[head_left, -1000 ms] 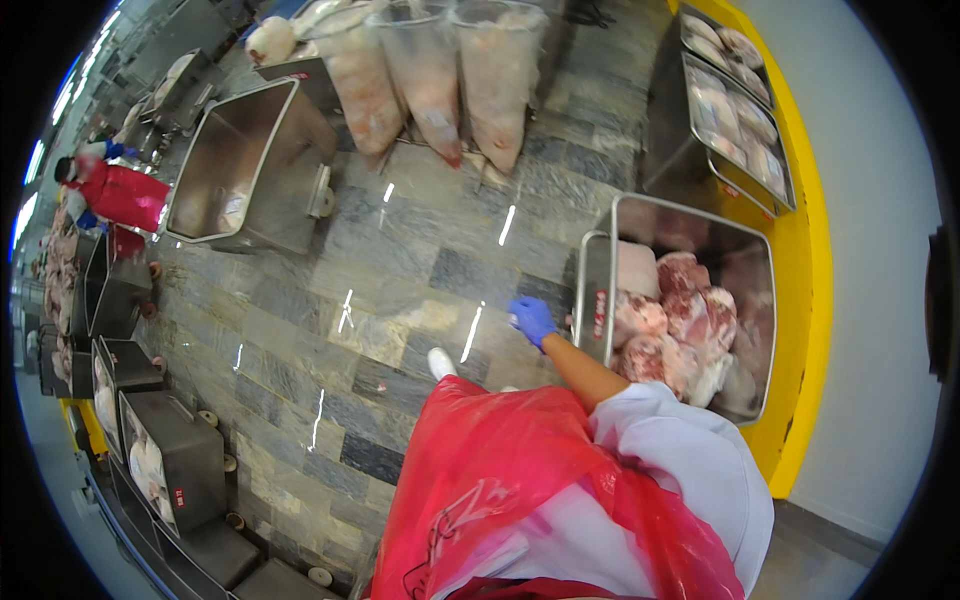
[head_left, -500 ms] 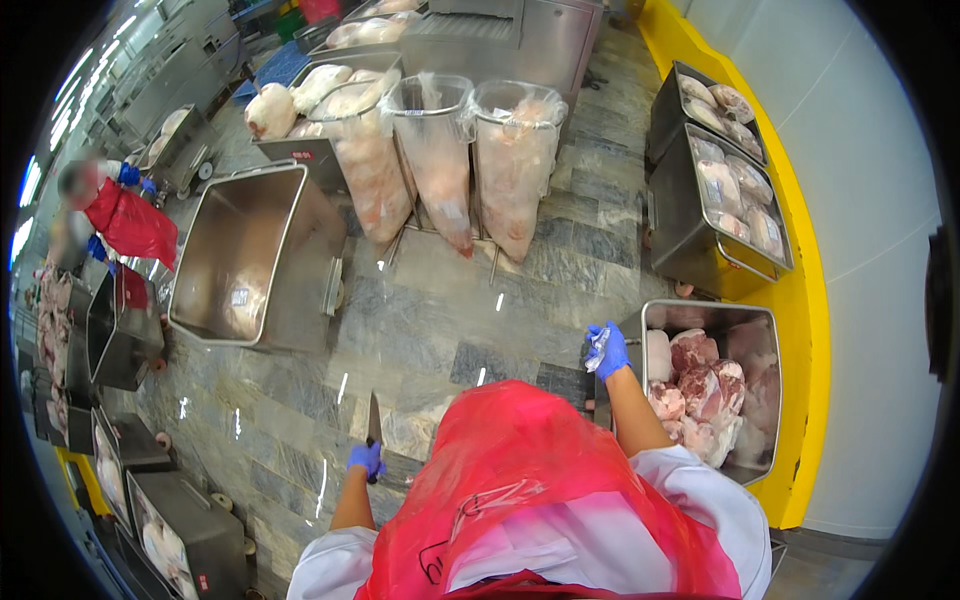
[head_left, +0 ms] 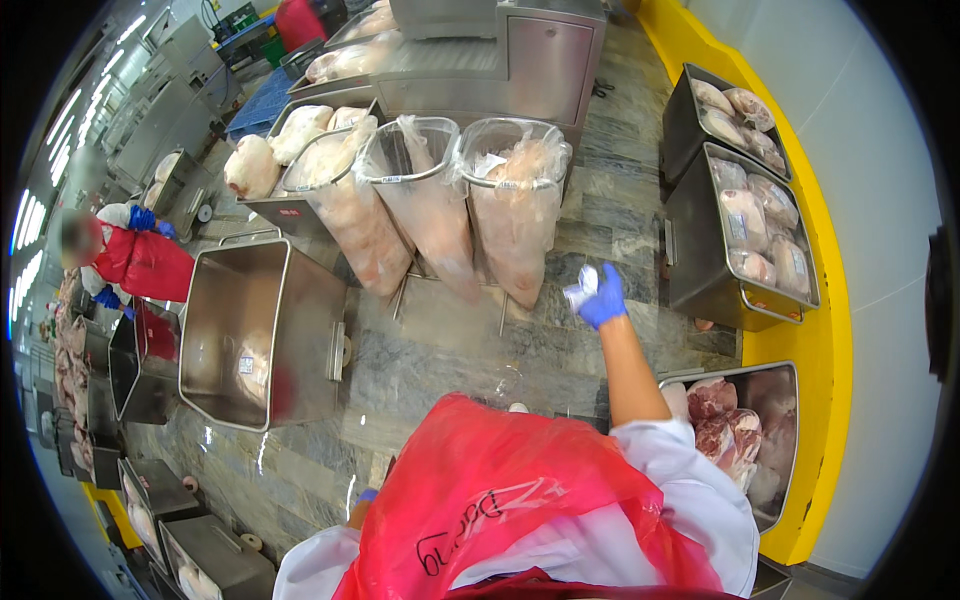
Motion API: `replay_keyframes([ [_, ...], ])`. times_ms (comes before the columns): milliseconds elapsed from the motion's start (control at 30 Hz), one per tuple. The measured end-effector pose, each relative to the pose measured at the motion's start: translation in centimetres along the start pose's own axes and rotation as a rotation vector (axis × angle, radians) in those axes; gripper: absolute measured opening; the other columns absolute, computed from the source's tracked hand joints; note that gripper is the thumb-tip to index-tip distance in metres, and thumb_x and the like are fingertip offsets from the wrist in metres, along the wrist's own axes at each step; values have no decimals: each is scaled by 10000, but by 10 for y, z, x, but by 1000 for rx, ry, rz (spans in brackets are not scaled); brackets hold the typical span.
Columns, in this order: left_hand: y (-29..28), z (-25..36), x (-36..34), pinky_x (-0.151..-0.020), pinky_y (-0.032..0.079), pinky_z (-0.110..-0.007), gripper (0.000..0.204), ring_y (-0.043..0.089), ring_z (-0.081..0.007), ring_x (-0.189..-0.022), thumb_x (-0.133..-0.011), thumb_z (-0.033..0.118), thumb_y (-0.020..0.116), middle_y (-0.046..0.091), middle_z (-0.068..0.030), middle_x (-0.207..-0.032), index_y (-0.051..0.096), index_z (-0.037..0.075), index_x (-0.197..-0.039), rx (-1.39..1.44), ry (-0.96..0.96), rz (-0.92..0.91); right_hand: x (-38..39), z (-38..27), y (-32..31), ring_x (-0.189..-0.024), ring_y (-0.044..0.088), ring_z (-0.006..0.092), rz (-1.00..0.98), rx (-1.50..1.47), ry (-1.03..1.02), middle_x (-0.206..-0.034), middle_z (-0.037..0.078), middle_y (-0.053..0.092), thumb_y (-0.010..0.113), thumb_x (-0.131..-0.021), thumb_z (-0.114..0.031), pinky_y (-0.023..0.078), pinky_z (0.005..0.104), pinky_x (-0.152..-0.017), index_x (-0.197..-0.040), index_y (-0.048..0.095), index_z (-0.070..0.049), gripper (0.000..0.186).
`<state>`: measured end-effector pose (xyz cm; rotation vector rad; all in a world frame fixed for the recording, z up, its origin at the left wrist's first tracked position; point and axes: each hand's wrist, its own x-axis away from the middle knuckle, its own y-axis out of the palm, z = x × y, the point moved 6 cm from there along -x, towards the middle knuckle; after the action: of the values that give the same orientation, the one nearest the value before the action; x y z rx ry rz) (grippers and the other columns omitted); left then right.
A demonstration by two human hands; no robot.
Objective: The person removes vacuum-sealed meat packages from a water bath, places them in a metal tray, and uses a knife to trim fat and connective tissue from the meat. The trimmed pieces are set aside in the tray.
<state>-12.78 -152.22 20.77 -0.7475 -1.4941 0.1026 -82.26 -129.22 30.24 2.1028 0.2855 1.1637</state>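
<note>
Holding crumpled white material (head_left: 577, 291), our right hand (head_left: 603, 302) half-curls beyond the meat bin (head_left: 797, 430)'s far-left corner; our left hand (head_left: 368, 496), mostly hidden, we can't judge; black handwriting (head_left: 471, 526) marks our apron (head_left: 500, 450).

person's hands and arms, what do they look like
The right hand wears a violet-blue glove; the right sleeve is white, loose and short. The left hand, mostly hidden by the red apron, shows only part of a similar glove; the left sleeve is white too.

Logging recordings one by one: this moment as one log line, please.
Right hand: holds white crumpled piece | Left hand: mostly hidden by red apron | Ahead: three clear bags | Right: meat in bin
</note>
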Motion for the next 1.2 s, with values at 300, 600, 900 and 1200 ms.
replay_keyframes([
  [300, -54, 14, -64, -540, 553, -379, 494, 711, -268, -615, -961, 432, 580, 704, -179, -746, 665, -51, -899, 184, -11, -91, -165, -66, 250, -1234, 544, 386, -301, 11, -158, -1309, 176, 602, 381, -972, -560, 396, 542, -1084, -1316, 552, -60, 630],
  [600, -219, 30, -118, -467, 540, -359, 420, 698, -256, -560, -972, 351, 611, 697, -173, -728, 640, -58, -880, 409, -3, -239, -216, -56, 298, -1395, 344, 410, 7, -124, -275, -1615, 156, 152, 555, -834, -689, 339, 573, -1106, -1581, 81, -247, 989],
  [900, -298, 66, -177, -433, 498, -335, 427, 692, -215, -545, -966, 377, 610, 700, -146, -708, 633, -33, -847, 442, 29, -276, -181, -77, 310, -1477, 213, 406, -203, 5, -373, -1636, 202, 42, 539, -886, -617, 238, 532, -1171, -1596, 2, -265, 958],
  [1200, -339, 163, -198, -563, 552, -371, 488, 701, -258, -636, -972, 418, 576, 703, -160, -809, 656, -63, -941, 11, 228, -276, -84, -41, 136, -1283, 520, 351, -74, 227, -530, -1412, 200, 508, 472, -997, -485, 403, 494, -1086, -1451, 401, -53, 631],
])
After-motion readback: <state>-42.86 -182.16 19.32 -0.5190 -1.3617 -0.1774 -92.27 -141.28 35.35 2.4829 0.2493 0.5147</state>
